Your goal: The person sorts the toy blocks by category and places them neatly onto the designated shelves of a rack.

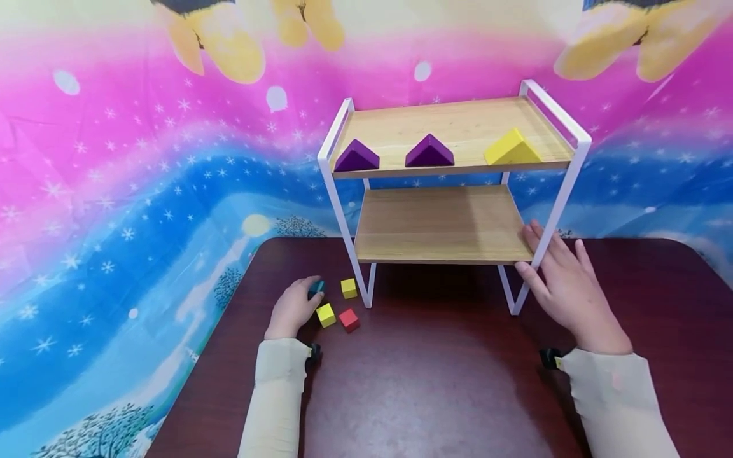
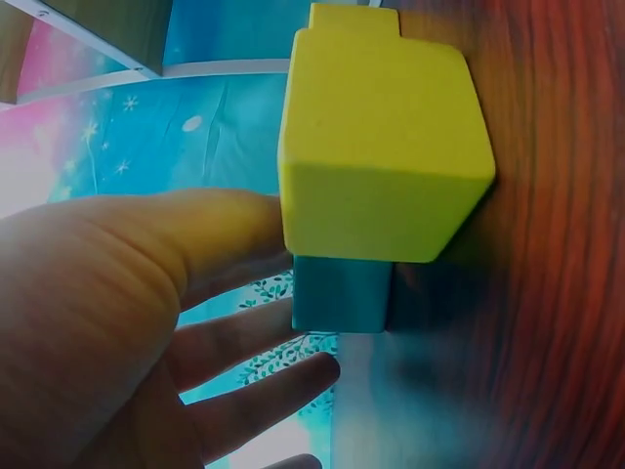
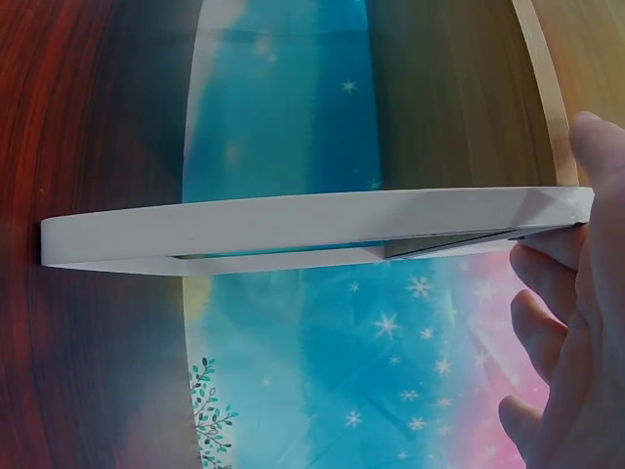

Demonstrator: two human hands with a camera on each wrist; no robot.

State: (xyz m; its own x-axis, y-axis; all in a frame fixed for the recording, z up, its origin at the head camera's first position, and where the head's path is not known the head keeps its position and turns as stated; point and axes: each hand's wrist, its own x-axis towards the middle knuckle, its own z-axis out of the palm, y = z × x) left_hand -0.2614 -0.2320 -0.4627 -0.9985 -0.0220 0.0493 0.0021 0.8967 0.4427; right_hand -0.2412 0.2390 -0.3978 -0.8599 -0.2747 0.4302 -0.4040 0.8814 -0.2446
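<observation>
My left hand is at a small teal cube on the table, with thumb and index finger on either side of it. In the left wrist view, the teal cube is partly hidden behind a yellow cube. Close to that hand lie two yellow cubes, one nearer and one farther, and a red cube. My right hand holds the right leg of a two-tier shelf, thumb in front and fingers behind. In the right wrist view, the thumb touches the lower board's edge.
On the top board stand two purple triangular blocks, left and middle, and a yellow triangular block at the right. The shelf's white frame stands on a dark red-brown table. A printed cloth hangs behind.
</observation>
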